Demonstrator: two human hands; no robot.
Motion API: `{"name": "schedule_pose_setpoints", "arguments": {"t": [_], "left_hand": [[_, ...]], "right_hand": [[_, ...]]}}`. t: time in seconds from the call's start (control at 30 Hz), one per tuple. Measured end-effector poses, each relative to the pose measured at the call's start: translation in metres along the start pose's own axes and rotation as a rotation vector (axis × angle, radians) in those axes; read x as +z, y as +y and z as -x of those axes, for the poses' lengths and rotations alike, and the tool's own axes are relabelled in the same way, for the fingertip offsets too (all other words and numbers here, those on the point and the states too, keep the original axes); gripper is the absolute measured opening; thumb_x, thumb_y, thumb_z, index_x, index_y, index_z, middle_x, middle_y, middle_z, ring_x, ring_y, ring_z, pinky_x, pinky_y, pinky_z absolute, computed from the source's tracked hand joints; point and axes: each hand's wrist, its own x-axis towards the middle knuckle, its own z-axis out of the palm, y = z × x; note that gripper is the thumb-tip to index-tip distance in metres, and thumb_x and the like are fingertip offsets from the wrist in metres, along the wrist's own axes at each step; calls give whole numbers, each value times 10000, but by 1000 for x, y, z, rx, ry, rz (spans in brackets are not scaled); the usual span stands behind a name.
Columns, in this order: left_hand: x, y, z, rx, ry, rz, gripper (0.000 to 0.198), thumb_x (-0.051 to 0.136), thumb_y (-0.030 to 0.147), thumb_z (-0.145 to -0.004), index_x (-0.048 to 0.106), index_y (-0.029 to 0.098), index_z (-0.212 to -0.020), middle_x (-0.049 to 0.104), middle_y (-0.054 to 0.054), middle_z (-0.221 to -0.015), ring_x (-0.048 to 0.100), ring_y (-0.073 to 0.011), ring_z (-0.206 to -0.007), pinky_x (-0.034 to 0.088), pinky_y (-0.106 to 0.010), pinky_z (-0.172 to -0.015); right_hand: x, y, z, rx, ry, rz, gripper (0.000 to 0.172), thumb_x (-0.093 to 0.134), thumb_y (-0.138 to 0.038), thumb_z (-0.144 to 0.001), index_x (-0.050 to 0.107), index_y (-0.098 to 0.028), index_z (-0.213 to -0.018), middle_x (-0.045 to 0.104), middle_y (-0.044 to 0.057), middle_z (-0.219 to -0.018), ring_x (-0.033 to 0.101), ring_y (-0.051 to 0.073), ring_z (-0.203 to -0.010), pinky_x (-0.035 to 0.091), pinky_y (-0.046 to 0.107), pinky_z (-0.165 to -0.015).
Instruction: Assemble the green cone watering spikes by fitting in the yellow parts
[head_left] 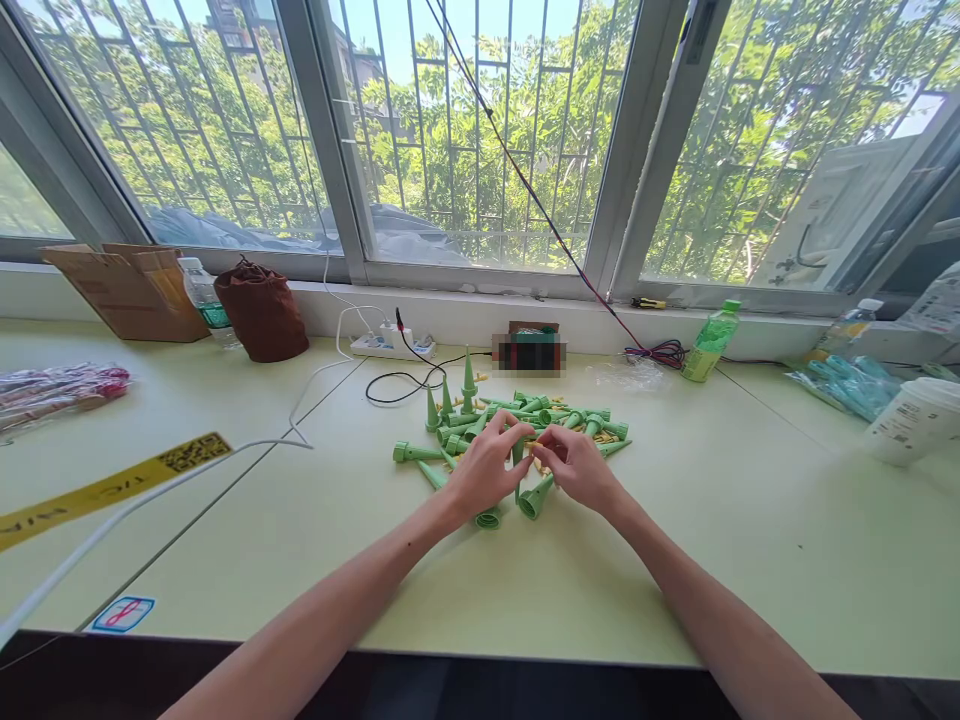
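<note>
My left hand [491, 465] pinches a green plastic watering spike [517, 465], which points downward just above the table. Close beside it, the thumb and fingers of my right hand [574, 465] are closed on a small yellow plastic piece [533, 447] held against the spike's side. Whether the piece sits in the spike cannot be made out. Around both hands lies a loose heap of green spikes [604, 425], mixed with small yellow pieces. Behind the left hand, several spikes stand upright, the tallest spike [469, 380] among them. One spike [534, 500] lies below my right hand.
At the back are a power strip [394, 345], a black cable [394, 400], a blurred-out device [529, 352] and a green bottle [711, 342]. A brown pouch [262, 312] and cardboard box [131, 290] stand left. A white cable [274, 440] crosses the left side; a white cup [915, 420] stands right.
</note>
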Motion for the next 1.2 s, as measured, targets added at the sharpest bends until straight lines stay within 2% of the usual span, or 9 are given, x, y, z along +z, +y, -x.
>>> {"name": "schedule_pose_setpoints", "arguments": {"t": [0.2, 0.43, 0.97, 1.2], "left_hand": [[-1, 0, 0, 5, -13, -2, 241, 564, 197, -856, 597, 218, -1094, 521, -51, -1021, 517, -120, -678, 482, -265, -604], [-2, 0, 0, -1, -2, 0, 231, 558, 226, -871, 604, 224, -1097, 527, -60, -1025, 536, -132, -699, 492, -269, -599], [-2, 1, 0, -12, -38, -9, 225, 558, 225, -872, 600, 211, -1092, 520, -52, -1039, 496, -107, -633, 481, -275, -603], [-1, -1, 0, -10, -35, -7, 218, 554, 227, -879, 602, 210, -1091, 513, -50, -1030, 506, -110, -653, 471, -262, -595]], "right_hand": [[0, -1, 0, -14, -1, 32, 233, 520, -306, -903, 576, -191, -708, 598, 1, -607, 482, 135, -525, 358, 257, -518], [0, -1, 0, 6, 20, -6, 170, 581, -343, -873, 612, -186, -817, 640, 17, -667, 532, 149, -560, 395, 259, -532], [-1, -1, 0, -12, -12, 41, 232, 524, -305, -906, 572, -191, -710, 592, 2, -613, 453, 135, -532, 334, 261, -520], [-1, -1, 1, -3, -31, 7, 185, 551, -324, -895, 601, -183, -785, 602, 3, -629, 485, 138, -549, 358, 250, -529]]}}
